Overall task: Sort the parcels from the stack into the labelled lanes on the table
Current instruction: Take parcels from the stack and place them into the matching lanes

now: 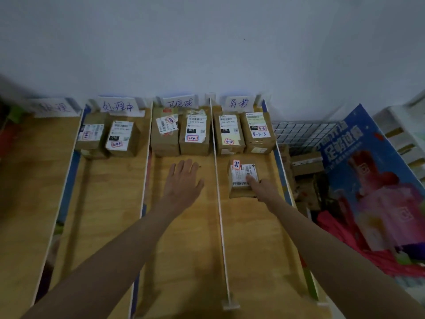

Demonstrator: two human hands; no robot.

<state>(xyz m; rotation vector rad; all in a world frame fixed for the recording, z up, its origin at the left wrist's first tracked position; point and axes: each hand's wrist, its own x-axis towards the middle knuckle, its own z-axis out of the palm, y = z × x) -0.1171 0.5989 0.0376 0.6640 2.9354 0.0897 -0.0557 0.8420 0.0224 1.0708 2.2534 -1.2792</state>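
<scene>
Your wooden surface (110, 203) is split into four lanes by upright white divider strips (219, 199), a handwritten paper sign (118, 106) at each far end. Second lane: two taped cardboard parcels (122, 139) side by side at the back. Third: two more (194, 132), your left grip (184, 180) flat just before them. Fourth: two at the back (257, 132), the small labelled cardboard parcel (242, 180) before them under your right grip (264, 188). Wire-mesh basket (303, 132) right of the surface.

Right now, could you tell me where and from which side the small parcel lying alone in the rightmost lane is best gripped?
Grip the small parcel across its two long sides, coming from above and its near end. It lies flat, label up, apart from the two boxes behind it, so both sides look free. The right hand already holds its near right corner, thumb on top.
</scene>
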